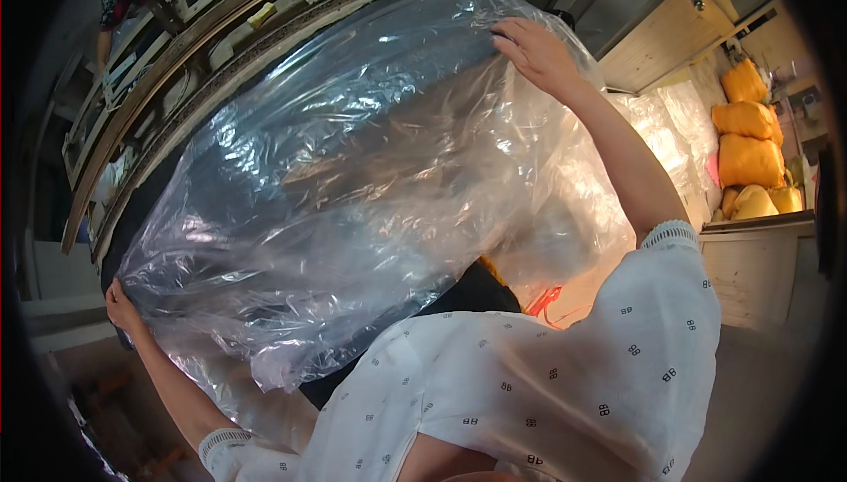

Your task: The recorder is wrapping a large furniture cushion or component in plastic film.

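Observation:
A large sheet of clear plastic film (353, 173), possibly a big bag, spreads wrinkled and shiny across a dark work surface in front of me. At its near left corner, my left hand (122, 306) is closed on the film's edge, the fingers pinching it. My right arm reaches far forward, and my right hand (536, 57) grips the film near its far right side with bent fingers. The film's lower part hangs in loose folds against my body. Darker material shows through the film, but I cannot make out what it is.
Beyond the work surface runs a curved frame with a long wooden rail (168, 67). A person's arm (106, 37) shows at the far left. More clear film (666, 125) lies at right, near yellow-orange bundles (750, 160). Red strands (547, 299) lie beside me.

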`<state>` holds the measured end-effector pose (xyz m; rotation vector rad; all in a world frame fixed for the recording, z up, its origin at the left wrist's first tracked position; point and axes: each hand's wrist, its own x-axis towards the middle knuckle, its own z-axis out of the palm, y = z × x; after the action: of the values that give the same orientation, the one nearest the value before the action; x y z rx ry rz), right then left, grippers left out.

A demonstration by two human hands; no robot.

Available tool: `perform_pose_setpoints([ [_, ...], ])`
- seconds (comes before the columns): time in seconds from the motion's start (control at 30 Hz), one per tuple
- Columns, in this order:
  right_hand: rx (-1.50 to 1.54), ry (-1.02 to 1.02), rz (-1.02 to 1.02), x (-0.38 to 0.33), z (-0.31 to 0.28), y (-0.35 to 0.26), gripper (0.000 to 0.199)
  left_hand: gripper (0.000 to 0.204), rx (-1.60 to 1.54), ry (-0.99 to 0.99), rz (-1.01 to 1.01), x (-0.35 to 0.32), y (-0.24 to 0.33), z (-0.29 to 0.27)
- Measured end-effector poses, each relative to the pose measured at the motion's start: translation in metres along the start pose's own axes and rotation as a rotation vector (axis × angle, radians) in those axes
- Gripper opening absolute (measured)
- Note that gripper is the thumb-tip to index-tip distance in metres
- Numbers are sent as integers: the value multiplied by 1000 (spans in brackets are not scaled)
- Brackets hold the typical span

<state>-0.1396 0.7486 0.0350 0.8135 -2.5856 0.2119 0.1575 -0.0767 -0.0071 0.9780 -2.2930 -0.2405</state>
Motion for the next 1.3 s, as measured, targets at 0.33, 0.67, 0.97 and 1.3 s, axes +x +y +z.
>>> perform_pose_setpoints([
  [0.33, 443, 72, 225, 90, 30, 14, 31, 37, -62, 15, -18, -10, 10, -13],
  [0.67, 419, 86, 246, 140, 80, 21, 29, 33, -131, 36, -57, -19, -19, -40],
  [0.97, 838, -630, 128, 120, 22, 17, 20, 35, -337, -63, -215, -43, -62, -101],
  [1.3, 492, 131, 121, 117, 74, -11, 19, 39, -233, 70, -235, -85, -15, -154],
])
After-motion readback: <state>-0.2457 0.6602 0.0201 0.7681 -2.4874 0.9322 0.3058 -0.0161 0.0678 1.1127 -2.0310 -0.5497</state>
